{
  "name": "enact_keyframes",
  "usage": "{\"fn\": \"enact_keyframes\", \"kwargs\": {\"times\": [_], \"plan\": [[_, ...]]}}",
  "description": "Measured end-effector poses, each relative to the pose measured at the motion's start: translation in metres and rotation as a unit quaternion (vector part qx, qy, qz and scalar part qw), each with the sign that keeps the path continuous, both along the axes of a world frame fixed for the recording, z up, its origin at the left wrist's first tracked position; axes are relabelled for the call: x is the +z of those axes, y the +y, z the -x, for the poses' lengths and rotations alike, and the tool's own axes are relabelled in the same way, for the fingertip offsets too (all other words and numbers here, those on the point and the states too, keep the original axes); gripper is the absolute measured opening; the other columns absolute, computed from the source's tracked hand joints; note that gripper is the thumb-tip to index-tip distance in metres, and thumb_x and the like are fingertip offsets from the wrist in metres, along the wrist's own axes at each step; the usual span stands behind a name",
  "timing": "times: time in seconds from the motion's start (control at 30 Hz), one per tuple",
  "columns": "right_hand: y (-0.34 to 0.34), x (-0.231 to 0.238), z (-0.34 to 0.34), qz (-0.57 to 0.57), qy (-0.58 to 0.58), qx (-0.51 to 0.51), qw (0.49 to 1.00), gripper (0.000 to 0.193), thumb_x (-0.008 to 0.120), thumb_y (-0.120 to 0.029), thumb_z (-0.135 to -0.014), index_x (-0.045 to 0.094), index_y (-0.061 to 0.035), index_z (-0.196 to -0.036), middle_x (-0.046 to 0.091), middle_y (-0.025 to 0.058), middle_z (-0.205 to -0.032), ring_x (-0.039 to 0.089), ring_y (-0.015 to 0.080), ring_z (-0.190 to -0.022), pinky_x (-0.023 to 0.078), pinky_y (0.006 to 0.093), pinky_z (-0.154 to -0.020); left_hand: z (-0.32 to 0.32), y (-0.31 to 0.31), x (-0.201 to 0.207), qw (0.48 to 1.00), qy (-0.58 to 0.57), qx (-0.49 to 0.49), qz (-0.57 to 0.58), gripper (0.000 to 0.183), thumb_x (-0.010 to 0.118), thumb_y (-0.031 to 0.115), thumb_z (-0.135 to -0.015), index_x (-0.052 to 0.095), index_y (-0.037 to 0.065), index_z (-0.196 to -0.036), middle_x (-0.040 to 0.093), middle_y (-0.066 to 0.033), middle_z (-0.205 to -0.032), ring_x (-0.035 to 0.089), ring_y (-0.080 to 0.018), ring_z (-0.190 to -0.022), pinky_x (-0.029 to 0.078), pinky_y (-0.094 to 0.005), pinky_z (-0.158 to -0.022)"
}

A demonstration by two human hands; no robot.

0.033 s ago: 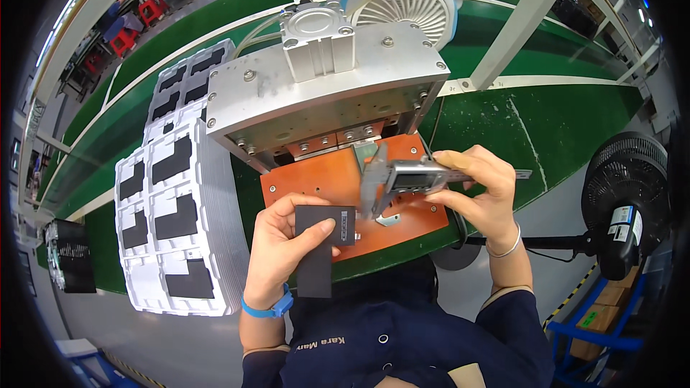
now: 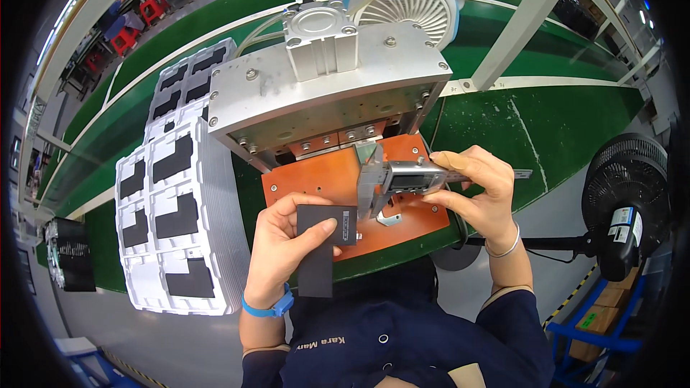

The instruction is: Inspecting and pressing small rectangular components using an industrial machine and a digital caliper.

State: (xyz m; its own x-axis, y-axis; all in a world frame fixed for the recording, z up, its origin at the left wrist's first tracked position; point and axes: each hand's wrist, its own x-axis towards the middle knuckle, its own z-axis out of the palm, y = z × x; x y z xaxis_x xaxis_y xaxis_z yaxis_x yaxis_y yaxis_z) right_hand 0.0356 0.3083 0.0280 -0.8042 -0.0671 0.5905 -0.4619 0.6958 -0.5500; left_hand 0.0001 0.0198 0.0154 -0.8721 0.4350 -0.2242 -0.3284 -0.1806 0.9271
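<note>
The left hand [image 2: 284,244] has its grip clamped on a flat dark part [image 2: 322,241]; the right hand [image 2: 478,197] grips a digital caliper [image 2: 402,179] just beside it. Left of both, stacked white trays [image 2: 180,223] hold more dark parts in their pockets.

white tray stack [image 2: 183,215], black fan [image 2: 625,194], green conveyor [image 2: 560,122]

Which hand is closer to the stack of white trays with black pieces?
Left. The left hand, holding a flat black piece, is just right of the stack of white trays. The right hand, holding a digital caliper, is farther right, beyond the orange plate.
</note>
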Motion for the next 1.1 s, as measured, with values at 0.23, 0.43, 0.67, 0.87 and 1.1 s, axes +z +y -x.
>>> {"fn": "enact_keyframes", "kwargs": {"times": [0.23, 0.43, 0.67, 0.87, 1.1], "plan": [[-0.005, 0.0, 0.0, -0.03, 0.01, -0.004, 1.0, 0.05, 0.091, -0.023, -0.065, 0.077, -0.0072, -0.109, 0.072, 0.0036, -0.082, 0.062, 0.0145, -0.067, 0.048, 0.0265, -0.058, -0.001, -0.001, 0.0, 1.0, -0.004, 0.0, 0.002, 0.023, 0.07, -0.003, -0.09, 0.062, -0.005, -0.111, 0.073, -0.0122, -0.096, 0.074, -0.0163, -0.08, 0.065, -0.0277, -0.066], [-0.008, -0.001, 0.002, -0.023, 0.009, 0.0, 1.0, 0.049, 0.091, -0.024, -0.065, 0.077, -0.007, -0.108, 0.073, 0.0038, -0.084, 0.063, 0.0153, -0.068, 0.049, 0.0265, -0.06, -0.001, -0.002, -0.001, 1.0, 0.005, 0.002, 0.009, 0.022, 0.07, -0.003, -0.09, 0.062, -0.005, -0.111, 0.072, -0.0122, -0.096, 0.074, -0.0161, -0.08, 0.065, -0.0277, -0.065], [-0.008, -0.003, 0.003, -0.048, 0.049, 0.002, 0.998, 0.046, 0.091, -0.024, -0.065, 0.078, -0.0069, -0.106, 0.072, 0.0032, -0.083, 0.065, 0.0156, -0.067, 0.049, 0.0268, -0.06, 0.0, -0.002, -0.002, 1.0, 0.004, 0.007, 0.002, 0.022, 0.07, -0.003, -0.09, 0.062, -0.005, -0.11, 0.072, -0.0126, -0.095, 0.074, -0.0162, -0.08, 0.065, -0.0272, -0.065], [-0.008, -0.007, 0.003, -0.051, 0.066, 0.005, 0.996, 0.045, 0.091, -0.024, -0.065, 0.078, -0.0071, -0.105, 0.072, 0.0027, -0.081, 0.065, 0.0153, -0.066, 0.048, 0.0259, -0.059, 0.0, -0.001, -0.002, 1.0, 0.007, 0.009, 0.002, 0.021, 0.07, -0.004, -0.09, 0.062, -0.005, -0.109, 0.073, -0.0131, -0.095, 0.074, -0.0165, -0.079, 0.065, -0.0272, -0.065], [-0.006, -0.01, -0.005, -0.04, 0.069, 0.007, 0.997, 0.047, 0.092, -0.024, -0.063, 0.078, -0.0076, -0.105, 0.072, 0.0023, -0.082, 0.065, 0.0147, -0.066, 0.047, 0.0262, -0.057, 0.0, 0.0, 0.0, 1.0, 0.003, 0.018, -0.006, 0.02, 0.069, -0.004, -0.09, 0.061, -0.005, -0.109, 0.073, -0.0129, -0.092, 0.074, -0.0167, -0.076, 0.064, -0.0261, -0.063]]}}
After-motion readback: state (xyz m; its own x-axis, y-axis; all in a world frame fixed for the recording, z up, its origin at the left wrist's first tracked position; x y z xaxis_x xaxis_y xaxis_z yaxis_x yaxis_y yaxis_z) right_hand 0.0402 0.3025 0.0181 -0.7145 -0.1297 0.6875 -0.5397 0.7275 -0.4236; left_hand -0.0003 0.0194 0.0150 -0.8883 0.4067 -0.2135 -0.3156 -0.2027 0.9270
